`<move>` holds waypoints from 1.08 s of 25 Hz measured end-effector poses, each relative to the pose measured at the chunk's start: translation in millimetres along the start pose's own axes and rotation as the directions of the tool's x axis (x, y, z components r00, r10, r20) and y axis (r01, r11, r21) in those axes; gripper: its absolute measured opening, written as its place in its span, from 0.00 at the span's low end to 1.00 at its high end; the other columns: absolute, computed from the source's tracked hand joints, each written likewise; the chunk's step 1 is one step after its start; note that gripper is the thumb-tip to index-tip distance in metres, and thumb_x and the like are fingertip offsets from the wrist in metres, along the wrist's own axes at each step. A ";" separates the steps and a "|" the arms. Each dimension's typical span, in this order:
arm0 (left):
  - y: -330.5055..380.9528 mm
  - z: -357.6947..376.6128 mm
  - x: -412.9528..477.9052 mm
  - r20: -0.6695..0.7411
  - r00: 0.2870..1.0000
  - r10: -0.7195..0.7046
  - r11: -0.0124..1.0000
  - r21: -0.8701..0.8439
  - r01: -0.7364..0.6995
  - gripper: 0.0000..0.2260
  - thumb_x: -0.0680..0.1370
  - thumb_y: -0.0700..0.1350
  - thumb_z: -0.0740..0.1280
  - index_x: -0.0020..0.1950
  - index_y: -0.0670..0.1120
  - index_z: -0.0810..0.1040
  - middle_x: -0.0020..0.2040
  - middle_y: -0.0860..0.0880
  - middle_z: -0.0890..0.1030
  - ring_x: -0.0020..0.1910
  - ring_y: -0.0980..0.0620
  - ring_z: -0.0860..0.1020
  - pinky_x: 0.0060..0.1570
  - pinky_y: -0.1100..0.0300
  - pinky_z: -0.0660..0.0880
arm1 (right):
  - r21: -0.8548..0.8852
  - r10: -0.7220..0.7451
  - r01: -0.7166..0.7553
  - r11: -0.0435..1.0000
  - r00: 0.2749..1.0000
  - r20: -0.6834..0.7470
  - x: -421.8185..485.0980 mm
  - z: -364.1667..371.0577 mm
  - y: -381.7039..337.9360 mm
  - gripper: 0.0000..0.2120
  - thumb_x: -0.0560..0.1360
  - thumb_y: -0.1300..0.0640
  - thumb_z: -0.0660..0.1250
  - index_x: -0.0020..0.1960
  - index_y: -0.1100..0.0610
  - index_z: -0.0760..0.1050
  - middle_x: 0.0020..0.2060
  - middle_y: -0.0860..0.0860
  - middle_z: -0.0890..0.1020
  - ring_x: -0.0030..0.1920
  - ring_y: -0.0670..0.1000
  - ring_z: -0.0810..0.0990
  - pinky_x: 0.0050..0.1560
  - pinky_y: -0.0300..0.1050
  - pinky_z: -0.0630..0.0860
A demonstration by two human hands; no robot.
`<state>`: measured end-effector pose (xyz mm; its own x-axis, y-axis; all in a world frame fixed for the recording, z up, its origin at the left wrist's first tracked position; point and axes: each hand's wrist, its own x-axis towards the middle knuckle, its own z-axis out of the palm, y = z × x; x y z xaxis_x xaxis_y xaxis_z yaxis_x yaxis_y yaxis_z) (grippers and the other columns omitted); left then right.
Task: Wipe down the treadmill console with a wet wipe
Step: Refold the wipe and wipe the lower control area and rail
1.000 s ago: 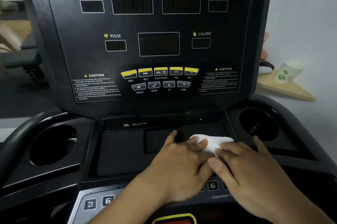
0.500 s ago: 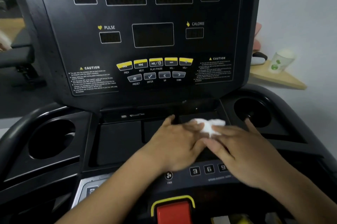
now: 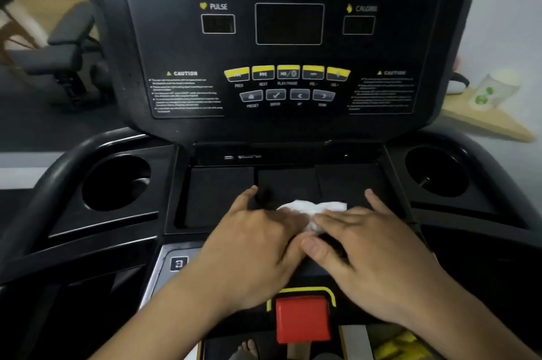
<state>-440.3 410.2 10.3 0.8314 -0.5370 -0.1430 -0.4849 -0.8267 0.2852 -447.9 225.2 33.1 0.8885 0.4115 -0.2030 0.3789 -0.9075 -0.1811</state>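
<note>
The black treadmill console [image 3: 187, 42] fills the view, with dark displays and yellow and grey buttons. Below it lies a flat recessed tray [image 3: 223, 192]. A crumpled white wet wipe [image 3: 315, 208] rests on the tray's front middle part. My left hand [image 3: 252, 245] and my right hand [image 3: 372, 251] both lie flat, palms down, with fingertips pressing on the wipe from either side. Much of the wipe is hidden under the fingers.
Round cup holders sit at the left [image 3: 115, 183] and right [image 3: 437, 172] of the tray. A red stop button [image 3: 302, 318] is near my wrists. A number key [image 3: 179, 263] shows left of my left hand. A white cup [image 3: 492, 92] stands on a wooden shelf [image 3: 487, 122] at right.
The view has tilted down and moved closer, so the top displays left the frame. Both hands with the wipe have drawn back toward me along the tray.
</note>
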 end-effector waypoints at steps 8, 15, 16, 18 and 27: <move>-62.1 -5.9 -73.4 -0.139 0.977 -0.163 0.986 0.022 0.168 0.23 0.82 0.58 0.45 0.69 0.57 0.72 0.63 0.55 0.81 0.67 0.55 0.74 0.74 0.35 0.42 | 0.008 -0.219 0.219 0.976 0.974 0.049 37.1 10.4 -76.8 0.44 0.71 0.27 0.32 0.76 0.48 0.61 0.73 0.41 0.68 0.72 0.41 0.61 0.76 0.47 0.39; -95.6 10.2 -112.7 -0.306 0.939 -0.155 0.961 0.175 0.216 0.24 0.82 0.55 0.51 0.63 0.44 0.81 0.64 0.46 0.80 0.72 0.46 0.70 0.74 0.37 0.57 | 0.086 -0.298 0.288 0.954 0.946 0.131 64.5 25.7 -122.5 0.40 0.73 0.30 0.37 0.79 0.48 0.50 0.79 0.43 0.49 0.76 0.39 0.47 0.76 0.51 0.38; -102.4 12.1 -112.5 -0.323 0.932 -0.162 0.966 0.141 0.217 0.23 0.81 0.54 0.51 0.60 0.44 0.81 0.64 0.45 0.80 0.72 0.45 0.70 0.73 0.39 0.59 | 0.077 -0.295 0.288 0.955 0.950 0.101 72.7 26.9 -123.7 0.40 0.73 0.30 0.37 0.78 0.49 0.54 0.79 0.44 0.47 0.77 0.41 0.48 0.76 0.53 0.39; -113.9 13.3 -109.7 -0.377 0.906 -0.191 0.979 -0.001 0.206 0.22 0.81 0.53 0.52 0.54 0.43 0.83 0.69 0.44 0.76 0.74 0.44 0.67 0.73 0.43 0.62 | 0.057 -0.297 0.296 0.954 0.955 0.012 87.1 27.0 -126.0 0.40 0.73 0.30 0.37 0.74 0.51 0.65 0.79 0.44 0.46 0.77 0.43 0.51 0.77 0.53 0.42; -95.5 25.5 -116.7 -0.295 0.923 -0.249 0.937 -0.314 0.152 0.22 0.82 0.53 0.47 0.73 0.47 0.67 0.65 0.50 0.78 0.64 0.52 0.75 0.73 0.51 0.60 | 0.018 -0.328 0.328 0.944 0.945 -0.020 57.1 41.2 -133.0 0.39 0.75 0.31 0.34 0.75 0.49 0.62 0.76 0.44 0.60 0.75 0.40 0.54 0.76 0.47 0.46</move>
<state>-497.9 547.6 -24.4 0.9676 -0.2405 0.0765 -0.2428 -0.8039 0.5430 -458.2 372.9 6.0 0.7204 0.6844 -0.1128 0.6447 -0.7206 -0.2550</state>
